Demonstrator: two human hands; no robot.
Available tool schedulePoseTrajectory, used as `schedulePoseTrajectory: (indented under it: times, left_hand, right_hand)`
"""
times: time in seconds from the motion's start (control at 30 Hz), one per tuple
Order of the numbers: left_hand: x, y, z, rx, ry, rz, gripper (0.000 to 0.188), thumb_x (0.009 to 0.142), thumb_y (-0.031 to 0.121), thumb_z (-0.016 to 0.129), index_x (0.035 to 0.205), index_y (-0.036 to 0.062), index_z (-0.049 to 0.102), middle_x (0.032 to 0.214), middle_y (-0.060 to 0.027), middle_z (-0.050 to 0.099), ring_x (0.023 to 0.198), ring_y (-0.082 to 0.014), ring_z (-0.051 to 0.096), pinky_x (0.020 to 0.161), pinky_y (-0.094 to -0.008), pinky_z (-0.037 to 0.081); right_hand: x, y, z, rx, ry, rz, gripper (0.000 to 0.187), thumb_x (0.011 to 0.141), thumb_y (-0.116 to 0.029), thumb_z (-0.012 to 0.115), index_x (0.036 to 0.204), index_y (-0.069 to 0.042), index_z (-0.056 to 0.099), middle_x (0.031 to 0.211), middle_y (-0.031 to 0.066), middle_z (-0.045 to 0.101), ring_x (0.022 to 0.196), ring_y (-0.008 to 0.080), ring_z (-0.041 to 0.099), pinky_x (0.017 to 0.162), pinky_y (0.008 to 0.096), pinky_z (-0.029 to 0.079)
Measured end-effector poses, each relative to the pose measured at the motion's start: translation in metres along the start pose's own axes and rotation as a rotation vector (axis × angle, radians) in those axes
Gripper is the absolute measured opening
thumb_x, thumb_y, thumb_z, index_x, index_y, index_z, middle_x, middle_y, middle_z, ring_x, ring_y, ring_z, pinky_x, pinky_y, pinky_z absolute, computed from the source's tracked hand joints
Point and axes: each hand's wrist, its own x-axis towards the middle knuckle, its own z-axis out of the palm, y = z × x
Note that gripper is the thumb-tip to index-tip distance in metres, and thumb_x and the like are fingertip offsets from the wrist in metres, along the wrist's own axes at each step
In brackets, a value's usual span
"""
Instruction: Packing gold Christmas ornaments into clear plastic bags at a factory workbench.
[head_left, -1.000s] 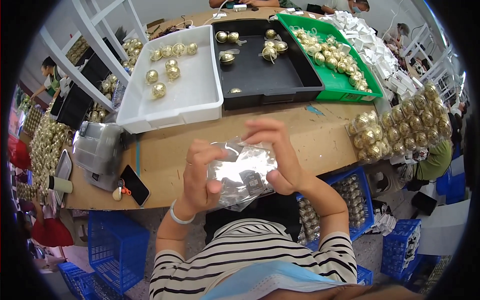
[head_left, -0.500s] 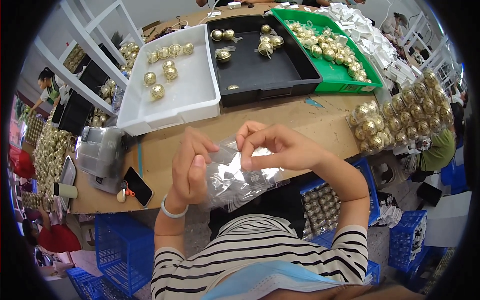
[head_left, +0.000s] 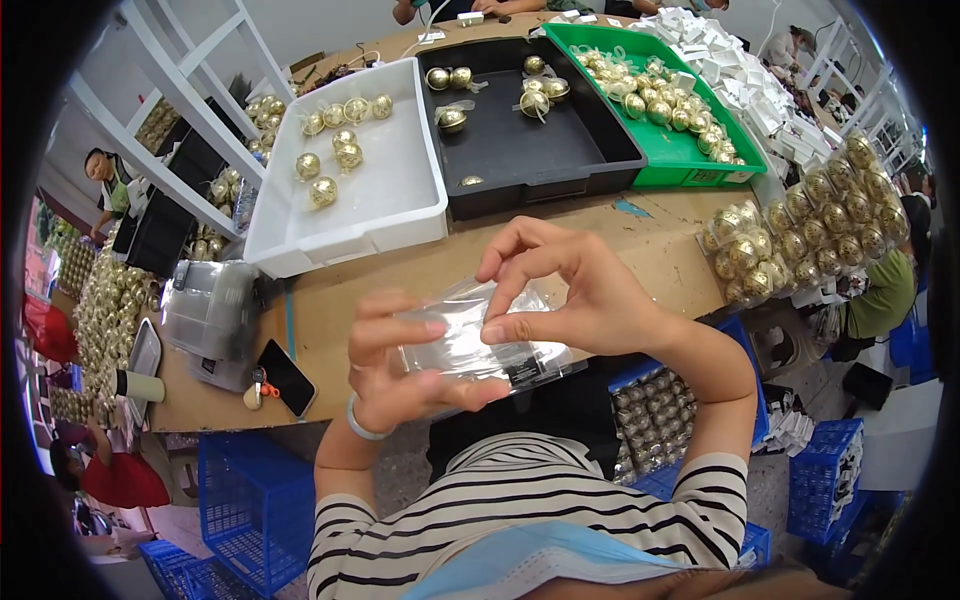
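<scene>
A shiny clear plastic pack (head_left: 455, 352), perhaps a bag or a thin folded box, is between my hands over the table's near edge. Glare hides much of it, and a small dark patch shows near its lower right corner. My left hand (head_left: 395, 355) grips its left side, fingers on the far side and thumb stretched along the near edge; the fingers are slightly blurred. From the right, my right hand (head_left: 565, 290) reaches over it, thumb and index finger pinched at the plastic's upper middle. What exactly lies between those fingertips is too small to make out.
Beyond my hands stand a white tray (head_left: 268, 240), a black tray (head_left: 530, 150) and a green tray (head_left: 690, 172) of gold ball ornaments. Packed gold balls (head_left: 835, 215) sit at right. A phone (head_left: 288, 378) lies left; blue crates (head_left: 255, 500) stand below.
My left hand has opened from a curled pose and now spans the pack's left side, thumb along its near edge. My right fingertips remain pinched over the plastic, which now lies flatter.
</scene>
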Motion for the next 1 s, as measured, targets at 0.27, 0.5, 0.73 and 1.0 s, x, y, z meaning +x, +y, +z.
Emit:
schedulePoseTrajectory:
  times: [0.27,0.5,0.73,1.0]
  left_hand:
    - [0.004,-0.005,-0.01,0.487,-0.046,0.473,0.054,0.076,0.035,0.091,0.076,0.018,0.04,0.107,0.0005,0.051,0.098,-0.0245,0.06,0.064,-0.0348,0.045]
    - [0.007,-0.016,-0.011,0.541,-0.213,0.661,0.054,0.074,0.029,0.093,0.089,0.0164,0.042,0.108,-0.0007,0.049,0.1,-0.0255,0.057,0.067,-0.0348,0.044]
    - [0.014,-0.006,-0.005,0.352,-0.099,0.512,0.053,0.076,0.033,0.091,0.075,0.0144,0.041,0.101,-0.0015,0.054,0.09,-0.0242,0.063,0.06,-0.0337,0.044]
    - [-0.004,-0.004,-0.004,0.038,0.007,0.278,0.059,0.061,0.036,0.099,0.087,0.0135,0.051,0.101,-0.0017,0.055,0.092,-0.0258,0.062,0.07,-0.0337,0.049]
  right_hand:
    - [-0.015,0.003,0.019,0.008,0.199,-0.029,0.013,0.084,-0.013,0.082,0.092,-0.005,0.078,0.132,0.0166,0.061,0.124,0.0254,0.057,0.105,0.0392,0.044]
    - [-0.012,0.015,0.02,-0.045,0.228,-0.046,0.009,0.081,-0.011,0.083,0.084,-0.004,0.078,0.127,0.0165,0.061,0.123,0.0247,0.057,0.099,0.0381,0.05]
    - [-0.002,0.026,0.016,-0.046,0.465,-0.158,0.044,0.073,-0.022,0.092,0.108,-0.001,0.074,0.114,0.0133,0.063,0.109,0.0236,0.062,0.096,0.0362,0.051]
    - [0.002,0.015,0.006,-0.177,-0.224,-0.178,0.03,0.1,-0.014,0.059,0.125,-0.001,0.068,0.131,0.0105,0.068,0.124,0.0336,0.06,0.108,0.0473,0.043]
